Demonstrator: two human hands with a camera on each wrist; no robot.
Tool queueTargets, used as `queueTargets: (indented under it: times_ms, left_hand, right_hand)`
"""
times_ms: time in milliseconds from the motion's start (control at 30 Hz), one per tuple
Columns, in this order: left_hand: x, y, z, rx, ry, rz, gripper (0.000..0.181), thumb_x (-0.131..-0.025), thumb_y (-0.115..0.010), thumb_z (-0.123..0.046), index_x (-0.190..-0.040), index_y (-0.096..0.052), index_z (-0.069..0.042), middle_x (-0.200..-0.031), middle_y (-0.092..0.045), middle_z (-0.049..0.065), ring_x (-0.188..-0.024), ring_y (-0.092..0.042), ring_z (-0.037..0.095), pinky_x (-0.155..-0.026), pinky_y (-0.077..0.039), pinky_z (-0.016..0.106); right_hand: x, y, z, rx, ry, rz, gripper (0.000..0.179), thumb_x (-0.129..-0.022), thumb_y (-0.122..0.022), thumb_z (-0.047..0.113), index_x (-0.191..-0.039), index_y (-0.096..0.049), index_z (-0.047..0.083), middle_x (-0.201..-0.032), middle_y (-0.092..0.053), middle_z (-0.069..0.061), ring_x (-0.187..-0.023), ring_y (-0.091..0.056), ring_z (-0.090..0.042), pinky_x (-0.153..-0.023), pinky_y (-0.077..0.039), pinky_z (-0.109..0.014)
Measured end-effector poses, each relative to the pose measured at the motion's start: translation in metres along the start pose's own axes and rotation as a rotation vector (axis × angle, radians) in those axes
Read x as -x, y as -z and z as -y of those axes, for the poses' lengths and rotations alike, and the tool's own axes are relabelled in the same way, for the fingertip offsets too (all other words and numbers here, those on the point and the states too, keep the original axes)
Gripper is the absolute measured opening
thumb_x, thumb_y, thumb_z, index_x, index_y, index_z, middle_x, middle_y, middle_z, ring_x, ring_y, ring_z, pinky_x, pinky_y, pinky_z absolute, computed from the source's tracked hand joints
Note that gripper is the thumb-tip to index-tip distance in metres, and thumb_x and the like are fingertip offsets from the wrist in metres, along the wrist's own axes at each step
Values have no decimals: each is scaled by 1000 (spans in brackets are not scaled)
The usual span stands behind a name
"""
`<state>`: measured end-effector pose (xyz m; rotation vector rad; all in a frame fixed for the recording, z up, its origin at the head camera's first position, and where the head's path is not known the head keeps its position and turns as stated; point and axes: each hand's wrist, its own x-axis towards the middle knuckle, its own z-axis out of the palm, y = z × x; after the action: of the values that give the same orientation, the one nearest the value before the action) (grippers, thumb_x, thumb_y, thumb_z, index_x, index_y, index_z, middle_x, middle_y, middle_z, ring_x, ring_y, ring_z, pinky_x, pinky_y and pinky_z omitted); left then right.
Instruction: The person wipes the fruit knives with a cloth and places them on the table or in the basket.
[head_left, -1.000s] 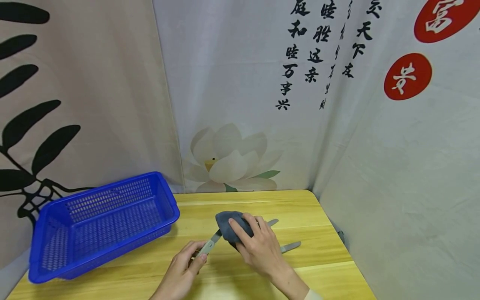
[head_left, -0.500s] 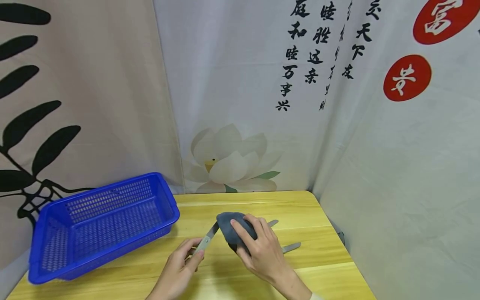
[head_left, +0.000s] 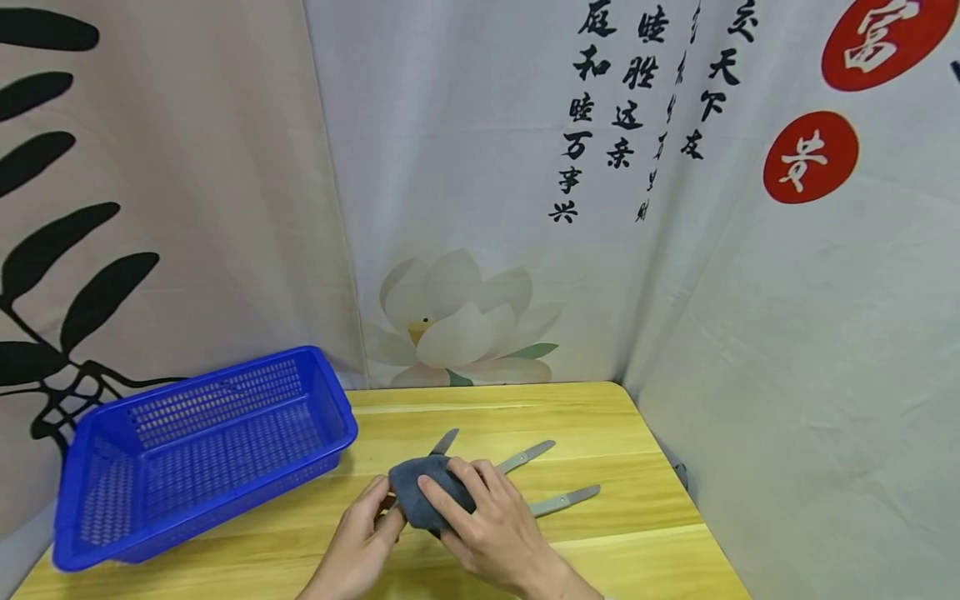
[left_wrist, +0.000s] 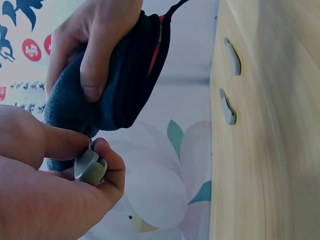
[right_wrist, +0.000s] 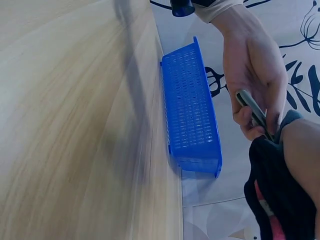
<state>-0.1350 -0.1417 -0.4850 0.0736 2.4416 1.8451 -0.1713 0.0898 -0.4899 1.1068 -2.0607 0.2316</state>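
Note:
My left hand (head_left: 358,533) grips a knife by its pale grey-green handle (left_wrist: 90,169), held above the table. In my right hand (head_left: 495,521) is a folded dark blue-grey cloth (head_left: 430,498), with fingers on top and thumb beneath. The cloth wraps over the knife near the left fingertips, hiding the middle of the blade. Beyond the cloth's far edge the blade tip (head_left: 447,441) shows. Both wrist views show a dark edge with a reddish strip (right_wrist: 270,210) on the cloth. Two similar knives, a farther one (head_left: 527,456) and a nearer one (head_left: 566,500), lie right of the hands.
A blue perforated plastic basket (head_left: 341,433) stands on the left of the wooden table (head_left: 630,550). Printed fabric curtains (head_left: 480,183) hang behind the table and along its right side.
The cloth and right hand have moved left and nearer, along the blade toward the left hand. The tip now pokes out beyond the cloth, and the two lying knives are more exposed.

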Motion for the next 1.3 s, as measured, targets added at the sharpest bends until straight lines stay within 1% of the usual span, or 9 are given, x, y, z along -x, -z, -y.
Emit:
queueTargets:
  times_ms: [100,200,333,467,667,833,1133,1200,1300]
  left_hand:
    - [1,1,1,-6,-11,10,27,-117,-62,-18,-142,-69,-12,-122,-65,6,-86,-60,12,-72,-53,27]
    - [1,1,1,-26,-9,19,28,-118,-60,-21,-144,-69,-15,-126,-66,6,-88,-61,11,-72,-53,27]
    - [1,1,2,-34,-26,37,35,-118,-61,-23,-150,-66,-9,-132,-67,7,-98,-62,11,-76,-54,27]
    - [1,2,5,-31,-46,46,40,-118,-62,-23,-152,-64,-2,-128,-67,8,-103,-62,10,-78,-55,25]
    - [1,3,8,-23,-56,56,39,-118,-61,-23,-152,-64,-4,-122,-65,9,-96,-59,8,-75,-52,24]
    - [1,4,9,-33,-59,69,39,-118,-61,-23,-152,-64,-4,-120,-65,8,-95,-59,7,-74,-51,24]
    - [2,5,10,-40,-89,83,40,-117,-63,-24,-152,-65,-5,-114,-63,6,-89,-57,5,-70,-50,23]
    - [2,6,10,-35,-88,81,40,-117,-64,-23,-152,-65,-4,-115,-64,7,-88,-57,5,-69,-50,23]
    - [3,5,8,-17,-57,61,39,-116,-66,-21,-151,-66,-4,-117,-66,8,-90,-59,6,-71,-52,23]
  right_hand:
    - [0,-1,1,30,-3,5,81,-84,-99,36,-158,-66,26,-137,-70,-9,-101,-64,-21,-84,-62,-33]
    - [0,-1,0,65,-13,12,81,-83,-100,37,-156,-67,25,-137,-71,-10,-100,-64,-22,-83,-62,-33]
    - [0,-2,-2,111,-31,22,81,-82,-101,39,-155,-68,25,-136,-71,-10,-100,-64,-23,-81,-62,-33]
    - [0,-1,-6,139,-55,27,82,-81,-102,39,-154,-68,25,-134,-72,-11,-100,-65,-24,-81,-63,-34]
    - [1,-1,-13,147,-101,46,75,-87,-98,37,-155,-68,26,-137,-70,-12,-103,-66,-25,-82,-64,-36]
    - [3,-2,-22,146,-122,30,74,-88,-97,35,-155,-69,25,-139,-69,-14,-103,-66,-27,-85,-64,-38]
    - [9,0,-37,145,-171,28,79,-86,-96,29,-159,-65,25,-138,-70,-16,-104,-67,-27,-82,-66,-39]
    - [11,0,-41,143,-191,24,78,-87,-95,26,-158,-66,24,-138,-70,-17,-104,-67,-27,-80,-66,-39]
    - [14,2,-47,124,-232,7,76,-88,-91,22,-159,-65,23,-138,-69,-19,-103,-66,-28,-78,-66,-41]
